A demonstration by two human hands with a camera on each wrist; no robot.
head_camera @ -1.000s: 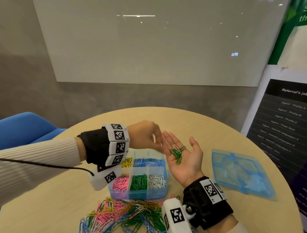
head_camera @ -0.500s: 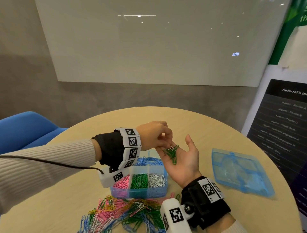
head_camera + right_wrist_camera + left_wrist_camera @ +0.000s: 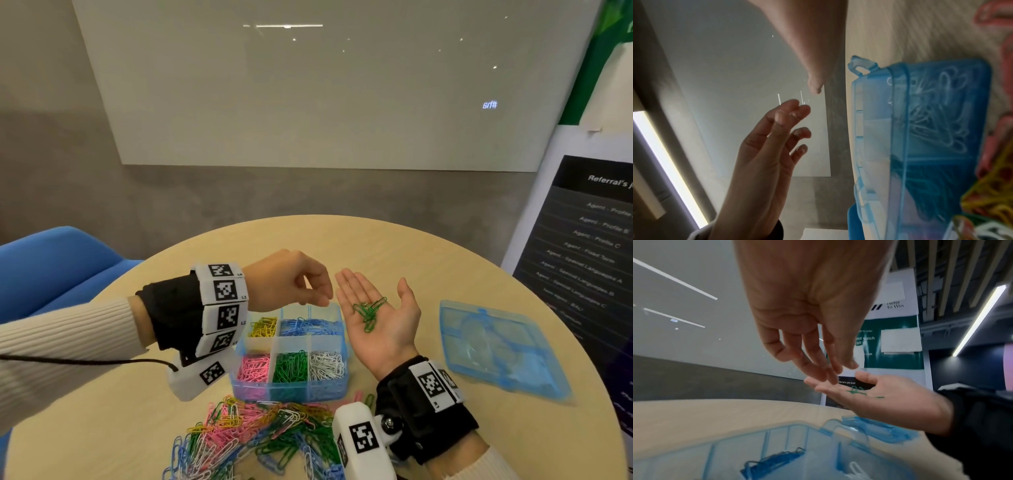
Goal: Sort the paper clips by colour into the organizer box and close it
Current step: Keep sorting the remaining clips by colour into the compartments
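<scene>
Beside open box (image 3: 291, 387): flat R hand (image 3: 380, 318) w/ green clips (image 3: 368, 311), L grip (image 3: 291, 281) loose, empty.

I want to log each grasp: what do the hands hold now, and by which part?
The right hand grips nothing; green clips lie loose on its flat palm. The left hand, fingers loosely curled, holds nothing visible.

The organizer box (image 3: 291, 356) sits mid-table (image 3: 428, 260), loose clips (image 3: 246, 435) before it, its lid (image 3: 500, 346) to the right.

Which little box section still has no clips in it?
The back right compartment of the organizer box looks empty. The others hold yellow, blue, pink, green and white clips.
</scene>
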